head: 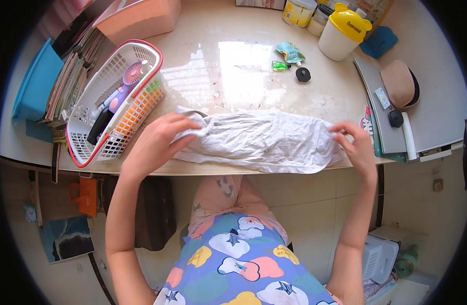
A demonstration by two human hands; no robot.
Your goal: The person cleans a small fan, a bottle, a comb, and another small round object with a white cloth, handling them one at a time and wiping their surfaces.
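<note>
A light grey, wrinkled cloth garment (260,139) lies folded in a long strip along the front edge of the desk (195,167). At its left end is my left hand (157,139), slightly blurred, thumb and fingers apart over the fabric; whether it grips the cloth is unclear. My right hand (353,143) is at the right end, with thumb and index finger close together at the cloth's upper corner; a pinch on the fabric cannot be made out for certain.
Left of the cloth stands a white plastic basket (157,82) holding a purple handheld fan (121,95). A closed laptop (433,114) with a beige case (397,82) is at right. Farther back are a black lid (303,74), a small green bottle (280,66) and a yellow-lidded container (334,42).
</note>
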